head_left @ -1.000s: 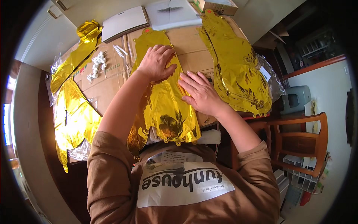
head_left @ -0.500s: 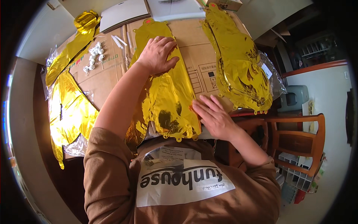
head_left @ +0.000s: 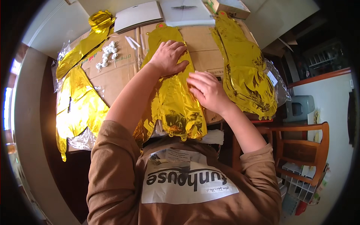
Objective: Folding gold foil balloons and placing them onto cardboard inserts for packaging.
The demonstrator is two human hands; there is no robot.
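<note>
A flat, uninflated gold foil balloon [head_left: 176,99] runs lengthwise over the cardboard in front of me, its lower end near my shirt. My left hand [head_left: 169,57] rests on its upper part, fingers extended and palm down. Beside the foil's right edge is my right hand [head_left: 206,90], fingers outstretched and slightly bent; whether the fingertips touch the foil I cannot tell. Neither hand grips anything. Another gold foil balloon [head_left: 245,71] lies flat to the right, and more gold foil [head_left: 80,101] spreads along the left side, shining brightly.
Brown cardboard [head_left: 125,78] covers the table. On it lie a bundle of white ribbon or cord [head_left: 108,54] and white sticks [head_left: 132,42]. A white flat box [head_left: 138,17] and a small carton [head_left: 229,8] stand at the back. A wooden chair [head_left: 322,150] is at right.
My right hand has moved up along the foil's right edge from its lower part. The left hand stays on the upper part. The whole view has shifted slightly.
</note>
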